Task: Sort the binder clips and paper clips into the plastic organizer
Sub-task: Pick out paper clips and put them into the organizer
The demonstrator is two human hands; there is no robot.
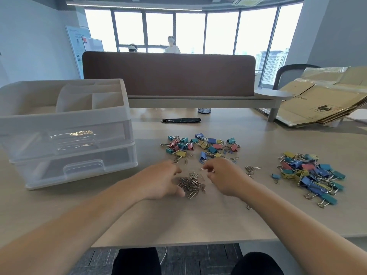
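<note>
A heap of silver paper clips (191, 185) lies on the desk between my hands. My left hand (161, 180) cups the heap's left side, fingers loosely curved, thumb at its near edge. My right hand (223, 176) hovers at the heap's right with curled fingers; whether it pinches a clip is unclear. A mixed pile of coloured binder clips (200, 146) with stray paper clips lies just beyond. A second pile of binder clips (309, 174) lies at the right. The translucent plastic organizer (65, 133) stands at the left, drawers closed.
A few loose paper clips (251, 170) lie right of my right hand. A brown desk divider (168, 73) bounds the far side, with a black cable slot (181, 120) and a mesh cup (204, 110) before it. Flattened cardboard boxes (321, 100) lean at the far right.
</note>
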